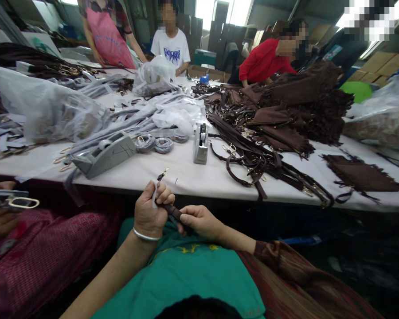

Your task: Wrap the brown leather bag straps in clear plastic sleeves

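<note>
Green shirt [186,274] in the foreground; above it, a dark brown strap [173,212] held below the desk [186,175] edge — long axis running from lower right to upper left, its gold clasp [164,172] pointing up. Left hand [150,212] closed around the strap's upper part; right hand [199,221] pinching its lower end — fingers together
</note>
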Available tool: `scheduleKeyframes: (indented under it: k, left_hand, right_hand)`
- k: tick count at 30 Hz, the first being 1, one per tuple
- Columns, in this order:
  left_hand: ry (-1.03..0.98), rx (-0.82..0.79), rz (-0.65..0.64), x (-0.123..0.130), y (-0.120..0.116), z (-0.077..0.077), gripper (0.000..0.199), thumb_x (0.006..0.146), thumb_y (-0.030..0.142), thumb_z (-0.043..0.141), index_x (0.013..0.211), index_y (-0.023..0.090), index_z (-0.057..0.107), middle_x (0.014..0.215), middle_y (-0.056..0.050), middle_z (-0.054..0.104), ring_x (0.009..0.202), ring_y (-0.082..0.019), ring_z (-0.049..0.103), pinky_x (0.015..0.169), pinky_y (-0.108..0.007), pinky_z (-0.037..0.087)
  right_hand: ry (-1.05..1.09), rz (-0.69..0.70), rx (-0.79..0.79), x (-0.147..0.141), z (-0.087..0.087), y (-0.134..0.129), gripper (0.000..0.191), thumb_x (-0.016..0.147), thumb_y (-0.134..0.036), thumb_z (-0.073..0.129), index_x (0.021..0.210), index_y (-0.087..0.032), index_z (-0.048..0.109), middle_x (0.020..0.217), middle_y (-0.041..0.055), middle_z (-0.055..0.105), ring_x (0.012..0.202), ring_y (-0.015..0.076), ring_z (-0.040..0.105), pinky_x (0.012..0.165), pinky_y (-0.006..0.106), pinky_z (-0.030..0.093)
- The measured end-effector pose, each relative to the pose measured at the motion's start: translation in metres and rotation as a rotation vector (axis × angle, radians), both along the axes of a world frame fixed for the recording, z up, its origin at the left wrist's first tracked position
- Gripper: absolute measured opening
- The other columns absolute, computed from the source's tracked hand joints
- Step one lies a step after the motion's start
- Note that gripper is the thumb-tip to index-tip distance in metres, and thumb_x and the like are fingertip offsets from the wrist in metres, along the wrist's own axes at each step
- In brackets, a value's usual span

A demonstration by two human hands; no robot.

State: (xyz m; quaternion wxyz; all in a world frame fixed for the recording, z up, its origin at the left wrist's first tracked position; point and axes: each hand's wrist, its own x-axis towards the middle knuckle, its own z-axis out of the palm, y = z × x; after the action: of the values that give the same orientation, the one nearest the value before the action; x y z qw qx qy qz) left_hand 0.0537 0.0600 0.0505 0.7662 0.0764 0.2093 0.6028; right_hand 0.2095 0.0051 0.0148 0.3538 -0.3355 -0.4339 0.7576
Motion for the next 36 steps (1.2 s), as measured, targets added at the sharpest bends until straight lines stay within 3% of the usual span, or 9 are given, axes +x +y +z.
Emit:
scheduleKeyframes:
  k: [4,11,17,21,25,28,31,36]
  left_hand:
    - [0.044,-0.003,-0.008,0.004,-0.003,0.003,0.029,0.092,0.023,0.054,0.067,0.017,0.041,0.055,0.008,0.031,0.041,-0.004,0.031,0.043,-0.019,0.031]
    - [0.090,0.007,-0.004,0.010,-0.009,0.005,0.035,0.093,0.024,0.052,0.065,0.019,0.033,0.055,0.008,0.027,0.041,-0.005,0.027,0.043,-0.019,0.030]
    - [0.127,0.007,-0.017,0.016,-0.012,0.002,0.033,0.093,0.023,0.050,0.065,0.019,0.033,0.056,0.009,0.026,0.041,-0.004,0.025,0.042,-0.018,0.027]
    - [0.230,0.032,0.041,0.020,-0.014,-0.002,0.031,0.090,0.023,0.056,0.067,0.019,0.036,0.057,0.008,0.030,0.041,-0.004,0.029,0.042,-0.018,0.028]
    - [0.283,0.035,0.081,0.020,-0.012,-0.005,0.029,0.090,0.022,0.056,0.067,0.019,0.038,0.057,0.008,0.034,0.041,-0.006,0.033,0.043,-0.019,0.031]
    - [0.313,0.041,0.127,0.018,-0.009,-0.005,0.029,0.089,0.023,0.057,0.067,0.019,0.040,0.056,0.007,0.036,0.042,-0.006,0.035,0.045,-0.020,0.034]
    - [0.333,0.046,0.127,0.019,-0.010,-0.003,0.027,0.089,0.025,0.057,0.067,0.019,0.042,0.056,0.006,0.040,0.044,-0.008,0.040,0.049,-0.022,0.040]
    - [0.305,0.039,0.099,0.024,-0.014,-0.002,0.029,0.089,0.025,0.056,0.066,0.019,0.041,0.056,0.006,0.039,0.046,-0.008,0.041,0.053,-0.023,0.042]
  right_hand:
    - [-0.154,-0.078,-0.020,-0.004,0.002,0.001,0.039,0.079,-0.052,0.068,0.074,-0.015,0.058,0.058,-0.0034,0.057,0.044,0.0057,0.045,0.043,0.018,0.032]
    - [-0.114,-0.115,-0.120,-0.007,0.004,0.001,0.039,0.079,-0.052,0.068,0.070,-0.016,0.054,0.049,-0.0063,0.051,0.036,0.0047,0.038,0.036,0.018,0.026]
    - [-0.194,-0.197,-0.118,-0.013,0.012,0.004,0.033,0.078,-0.043,0.069,0.066,-0.017,0.053,0.044,-0.0082,0.045,0.035,0.0048,0.034,0.036,0.019,0.027]
    - [-0.339,-0.227,-0.085,-0.016,0.004,0.005,0.030,0.079,-0.040,0.065,0.064,-0.017,0.053,0.048,-0.0065,0.046,0.038,0.0061,0.038,0.037,0.020,0.030]
    - [-0.480,-0.261,0.099,-0.016,-0.005,0.002,0.024,0.082,-0.036,0.060,0.069,-0.016,0.057,0.056,-0.0030,0.053,0.049,0.0085,0.044,0.045,0.021,0.035]
    - [-0.560,-0.291,0.276,-0.016,-0.006,0.001,0.018,0.084,-0.034,0.060,0.088,-0.016,0.064,0.064,-0.0025,0.057,0.056,0.0096,0.046,0.051,0.022,0.036]
    - [-0.600,-0.306,0.377,-0.016,-0.002,0.001,0.029,0.081,-0.036,0.065,0.103,-0.018,0.064,0.070,-0.0022,0.060,0.059,0.0107,0.050,0.055,0.023,0.038]
    - [-0.625,-0.366,0.437,-0.019,0.002,0.003,0.025,0.080,-0.038,0.067,0.094,-0.017,0.066,0.073,-0.0012,0.063,0.064,0.0119,0.054,0.059,0.023,0.041]
